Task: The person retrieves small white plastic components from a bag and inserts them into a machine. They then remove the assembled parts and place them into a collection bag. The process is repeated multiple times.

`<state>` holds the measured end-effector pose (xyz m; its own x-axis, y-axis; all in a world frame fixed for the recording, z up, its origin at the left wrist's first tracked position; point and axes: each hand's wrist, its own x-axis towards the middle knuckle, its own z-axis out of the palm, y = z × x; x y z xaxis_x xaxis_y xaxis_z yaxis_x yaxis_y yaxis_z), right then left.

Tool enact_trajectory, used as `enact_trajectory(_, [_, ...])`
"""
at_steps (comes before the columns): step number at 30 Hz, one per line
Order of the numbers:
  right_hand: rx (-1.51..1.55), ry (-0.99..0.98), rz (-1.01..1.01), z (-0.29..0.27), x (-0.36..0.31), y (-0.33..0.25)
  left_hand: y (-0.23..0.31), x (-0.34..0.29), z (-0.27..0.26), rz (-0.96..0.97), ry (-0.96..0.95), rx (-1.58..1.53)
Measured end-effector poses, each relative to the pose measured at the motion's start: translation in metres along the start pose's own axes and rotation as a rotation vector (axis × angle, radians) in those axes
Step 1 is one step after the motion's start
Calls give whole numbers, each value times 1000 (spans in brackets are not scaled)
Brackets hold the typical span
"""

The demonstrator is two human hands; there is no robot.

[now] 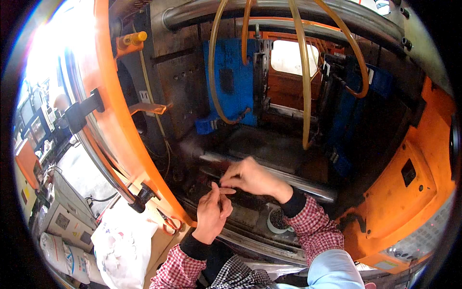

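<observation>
My right hand [255, 177] is closed in a pinch, its fingertips pointing left. Just below and left of it, my left hand [212, 212] has its fingers bent, the thumb and a fingertip close to that pinch. Whatever lies between the fingertips is too small to make out. Both hands hover in front of a horizontal steel bar [308, 186] inside the machine. Below my right wrist stands a white cup [272, 226] filled with small dark pieces, partly covered by my checked sleeve.
Blue mould blocks [236, 77] flank the machine's opening, with yellowish hoses [304, 72] hanging before them. An orange door frame [115, 120] rises on the left; an orange panel [399, 188] stands right. Lower left are scissors [168, 222] and a white plastic bag [122, 250] holding pale pieces.
</observation>
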<state>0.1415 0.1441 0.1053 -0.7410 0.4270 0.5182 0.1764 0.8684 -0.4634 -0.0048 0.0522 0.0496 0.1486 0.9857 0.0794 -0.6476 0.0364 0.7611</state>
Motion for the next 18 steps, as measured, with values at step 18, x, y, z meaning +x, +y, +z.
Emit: enact_trajectory(18, [-227,1323,520,-145,135,262,-10,-24,-26,-190,145,239])
